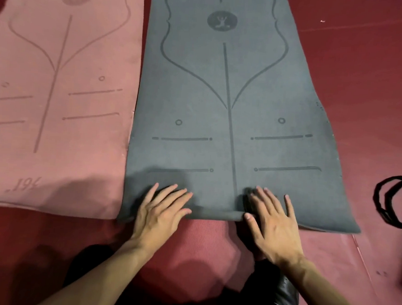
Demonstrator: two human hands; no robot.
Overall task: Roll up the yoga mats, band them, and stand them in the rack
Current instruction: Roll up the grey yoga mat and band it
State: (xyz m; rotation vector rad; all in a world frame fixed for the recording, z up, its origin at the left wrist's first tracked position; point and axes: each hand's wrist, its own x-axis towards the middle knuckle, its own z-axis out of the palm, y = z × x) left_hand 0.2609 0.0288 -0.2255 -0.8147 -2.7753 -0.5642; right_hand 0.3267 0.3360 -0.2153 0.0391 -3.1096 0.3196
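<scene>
starting the roll on the grey mat [233,121], which lies flat on the red floor [367,68] straight ahead of the person, its long side running away from the camera. near edge is turned over into a first small fold, seen as a low ridge between the hands.

left hand [161,209]: fingers straight and spread wide, pressing down on the fold left of the centre line. right hand [272,224]: same, fingers splayed and flat on the mat just right of the centre line, thumb at the folded edge. neither hand curls round anything.

pink mat [56,94] lies flat, just beside the grey one on the left, not yet rolled. black bands [391,201] lie looped on the floor well to the right. no rack in view.

judgement: step one of three, barely begun. next move calls for even pressure from both palms, pushing the ridge forward so the roll stays tight and square to the printed centre line; a skewed start would likely cone.
</scene>
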